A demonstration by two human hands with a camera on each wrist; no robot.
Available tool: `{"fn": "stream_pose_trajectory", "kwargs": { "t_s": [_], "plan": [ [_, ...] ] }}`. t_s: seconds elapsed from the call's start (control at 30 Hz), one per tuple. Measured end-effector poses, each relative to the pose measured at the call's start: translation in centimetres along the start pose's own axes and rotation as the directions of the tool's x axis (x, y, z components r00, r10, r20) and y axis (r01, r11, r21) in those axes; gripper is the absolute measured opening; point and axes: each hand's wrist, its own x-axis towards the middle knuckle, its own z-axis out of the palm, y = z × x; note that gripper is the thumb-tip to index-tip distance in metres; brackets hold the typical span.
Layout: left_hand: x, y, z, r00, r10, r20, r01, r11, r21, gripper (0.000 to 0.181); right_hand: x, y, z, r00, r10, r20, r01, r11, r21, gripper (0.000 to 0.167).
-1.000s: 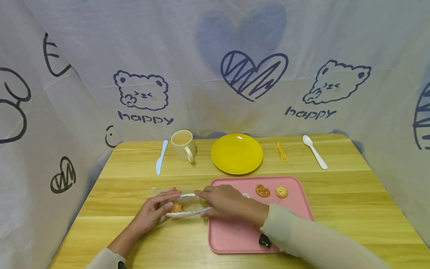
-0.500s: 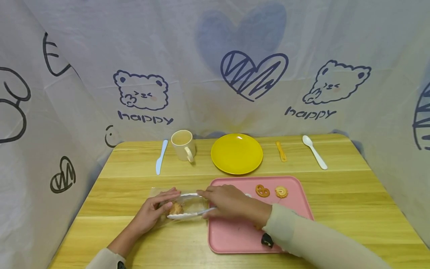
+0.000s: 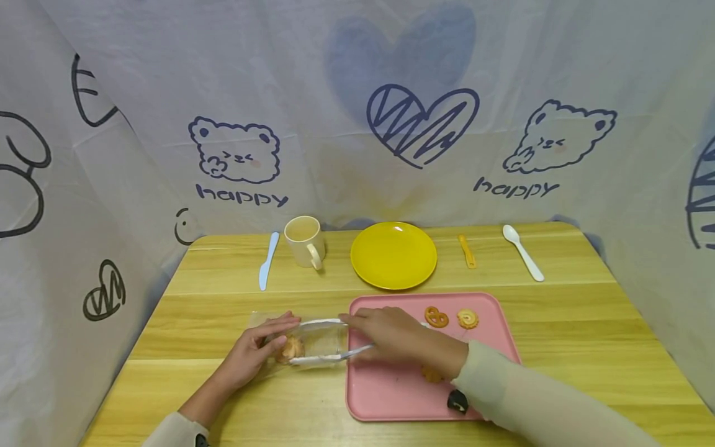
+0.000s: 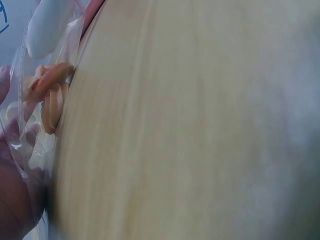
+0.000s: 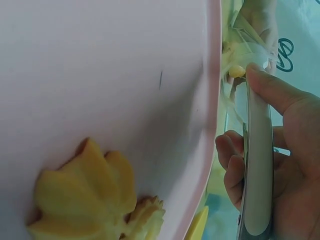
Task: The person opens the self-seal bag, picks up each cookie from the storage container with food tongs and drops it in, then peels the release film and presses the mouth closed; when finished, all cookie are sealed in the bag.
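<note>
- Left hand point(image 3: 251, 351) holds a clear bag point(image 3: 324, 343), cookie point(image 3: 292, 349) inside, left of a pink tray point(image 3: 380, 388).
- Right hand point(image 3: 385, 332) grips spread tongs point(image 5: 258, 165) reaching into it; wrist obscures tray.
- Behind: mug point(image 3: 304, 242), yellow plate point(image 3: 393, 256).

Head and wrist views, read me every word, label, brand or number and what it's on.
"happy", on the backdrop cloth, under the left bear drawing.
"happy", on the same cloth, under the right bear drawing.
Blue mark, left wrist view's corner: cut off, unreadable.
No other readable text.
</note>
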Motion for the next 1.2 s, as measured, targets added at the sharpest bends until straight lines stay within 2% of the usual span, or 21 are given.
{"fn": "stream_pose_trajectory", "kwargs": {
  "t_s": [0.3,0.9,1.1,1.2],
  "plan": [
    [-0.1,-0.1,0.0,1.0,0.004,-0.007,-0.004,1.0,0.015,0.035,-1.7,0.9,-0.3,0.998,-0.026,-0.055,0.026,1.0,-0.001,0.078],
    [0.0,0.3,0.0,0.999,-0.038,-0.015,0.038,0.999,0.028,0.035,-7.3,3.6,-0.8,0.991,0.11,-0.078,-0.101,0.989,0.108,0.078],
    [0.0,0.4,0.0,0.999,-0.049,-0.013,0.049,0.999,0.021,0.035,-9.8,4.8,-0.9,0.981,0.168,-0.097,-0.158,0.982,0.108,0.077],
    [0.0,0.5,0.1,0.999,-0.053,-0.01,0.053,0.998,0.016,0.035,-11.0,5.4,-0.8,0.978,0.171,-0.12,-0.159,0.982,0.101,0.077]
  ]
}}
